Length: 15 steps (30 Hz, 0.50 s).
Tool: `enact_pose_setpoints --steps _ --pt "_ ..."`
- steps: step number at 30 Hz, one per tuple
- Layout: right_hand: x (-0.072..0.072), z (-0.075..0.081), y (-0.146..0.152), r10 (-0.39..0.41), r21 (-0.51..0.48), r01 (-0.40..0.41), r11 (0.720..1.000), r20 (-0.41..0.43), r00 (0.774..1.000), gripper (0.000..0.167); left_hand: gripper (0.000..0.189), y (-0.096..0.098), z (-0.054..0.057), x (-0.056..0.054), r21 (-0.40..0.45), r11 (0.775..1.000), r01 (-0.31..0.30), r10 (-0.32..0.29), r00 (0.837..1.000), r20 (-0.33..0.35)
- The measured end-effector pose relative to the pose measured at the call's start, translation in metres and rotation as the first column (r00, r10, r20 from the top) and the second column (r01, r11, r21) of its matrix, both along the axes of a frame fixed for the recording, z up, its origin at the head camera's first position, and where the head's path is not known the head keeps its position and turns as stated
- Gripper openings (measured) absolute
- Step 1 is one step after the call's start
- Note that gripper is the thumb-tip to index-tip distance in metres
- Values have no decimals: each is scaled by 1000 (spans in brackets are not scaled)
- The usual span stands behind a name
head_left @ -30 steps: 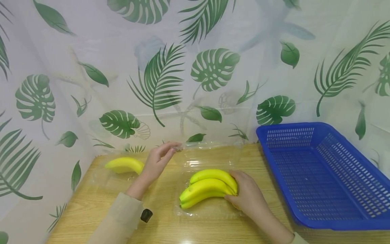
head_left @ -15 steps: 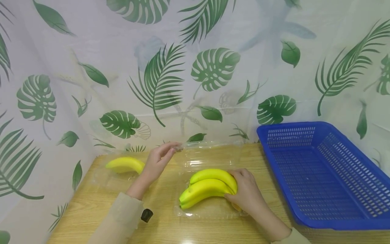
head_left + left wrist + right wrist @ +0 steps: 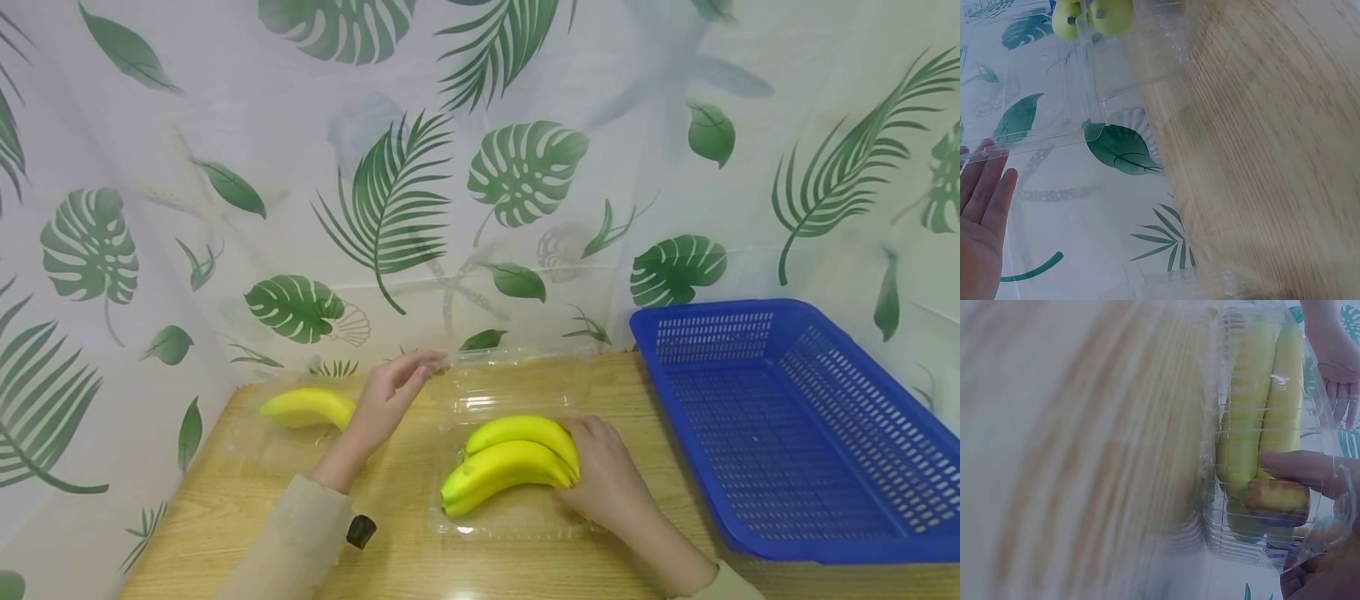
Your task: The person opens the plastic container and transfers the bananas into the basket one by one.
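Observation:
A clear plastic clamshell container [image 3: 517, 521] lies with its lid [image 3: 517, 379] raised at the back. Inside sits a bunch of bananas [image 3: 513, 471], tips to the left. My right hand [image 3: 611, 479] grips the stem end at the container's right side; in the right wrist view, its thumb [image 3: 1297, 467] lies across the bananas above the blunt brownish stem [image 3: 1277, 501]. My left hand [image 3: 390, 396] pinches the left corner of the lid. In the left wrist view, its fingers [image 3: 985, 187] reach up to the lid's edge, and two green banana tips [image 3: 1112, 15] show.
Behind my left forearm stands another clear container [image 3: 247, 433] with a banana [image 3: 303, 406] in it. A large blue plastic basket [image 3: 780, 442] occupies the right side of the wooden table [image 3: 405, 542]. The leaf-patterned cloth [image 3: 450, 208] rises behind the table's far edge.
My right hand has turned slightly and now covers more of the bananas' stem end. The bunch has shifted a touch to the left. My left hand keeps its place at the lid.

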State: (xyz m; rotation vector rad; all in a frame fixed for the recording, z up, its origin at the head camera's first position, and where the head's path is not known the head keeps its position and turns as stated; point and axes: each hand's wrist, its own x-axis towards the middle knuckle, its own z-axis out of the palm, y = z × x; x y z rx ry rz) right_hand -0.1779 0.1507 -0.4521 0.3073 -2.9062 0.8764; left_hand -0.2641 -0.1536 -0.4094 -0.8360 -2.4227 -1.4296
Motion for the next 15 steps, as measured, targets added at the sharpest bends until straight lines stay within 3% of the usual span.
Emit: enact_pose_setpoints --steps 8,15 --pt "0 -1 -2 -24 -1 24 1000 -48 999 78 32 -1 -1 1 -1 1000 -3 3 1000 -4" --pt "-1 -1 -2 -55 -43 53 998 -33 998 75 32 0 2 3 5 1000 7 -7 1000 -5"
